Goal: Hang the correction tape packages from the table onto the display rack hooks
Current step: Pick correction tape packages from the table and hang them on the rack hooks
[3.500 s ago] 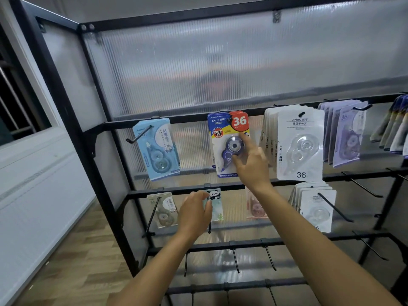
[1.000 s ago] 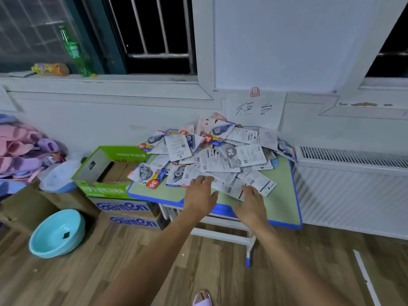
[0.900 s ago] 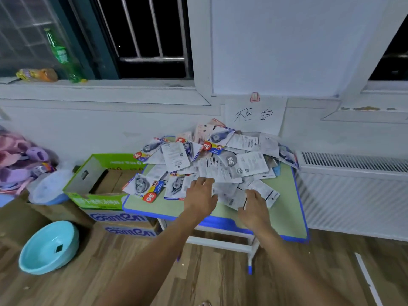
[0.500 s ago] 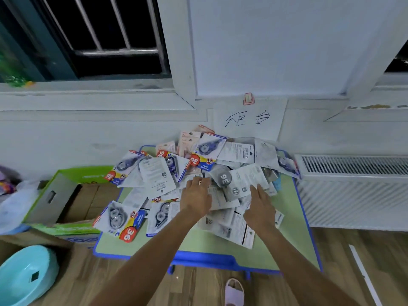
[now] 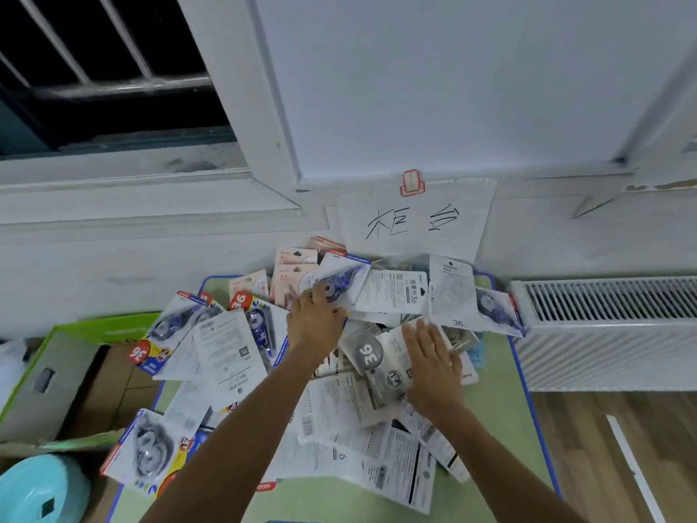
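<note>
Correction tape packages (image 5: 339, 371) heaped loose on green table (image 5: 501, 417). Left hand (image 5: 315, 326) curls fingers on blue-white package (image 5: 339, 283) at pile's far edge. Right hand (image 5: 433, 366) lies flat, fingers straight and slightly spread, on grey "36" package (image 5: 371, 354).

A green, blue-edged table (image 5: 501, 428) carries a heap of correction tape packages (image 5: 362, 402).

We have turned from the rack to the counter (image 5: 505, 417); our left hand (image 5: 315, 326) now reaches a blue package (image 5: 339, 283) toward the far edge, our right hand (image 5: 433, 366) lies flat on the pile
</note>
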